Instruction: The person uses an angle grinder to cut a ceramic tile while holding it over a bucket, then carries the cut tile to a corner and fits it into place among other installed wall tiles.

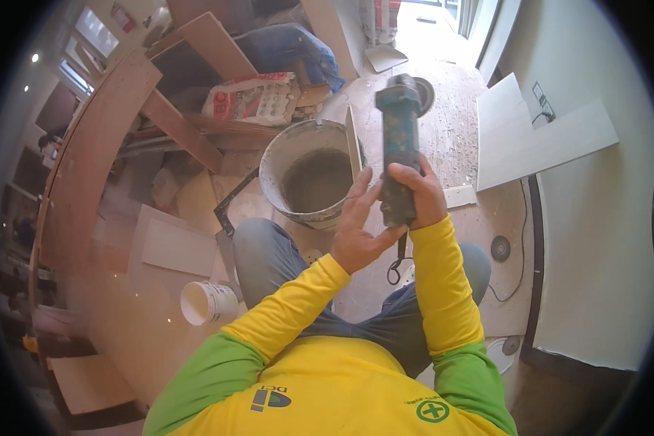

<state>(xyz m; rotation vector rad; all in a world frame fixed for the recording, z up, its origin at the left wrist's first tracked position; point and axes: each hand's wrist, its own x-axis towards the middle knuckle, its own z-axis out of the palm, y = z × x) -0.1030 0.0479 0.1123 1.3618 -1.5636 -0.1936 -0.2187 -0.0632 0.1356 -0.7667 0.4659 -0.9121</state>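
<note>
A teal and black angle grinder (400,138) is held upright before me, its round disc (424,94) at the far end. My right hand (426,190) wraps round the dark rear of its body. From the other side, my left hand (361,227) steadies the same end, thumb at the base and fingers along the side. A thin pale strip (354,142), seen edge-on, stands by the bucket's right rim just beyond my left fingertips; whether they touch it is unclear. The large bucket (272,182) with grey, mortar-like material is just left of the grinder.
A small white bucket (209,303) lies near my left knee. Cut pale panels (512,138) lean by the right wall. A loose disc (501,248) and a cable (525,232) are on the floor at right. Boards (185,131) and a cement-like bag (251,99) fill the far left.
</note>
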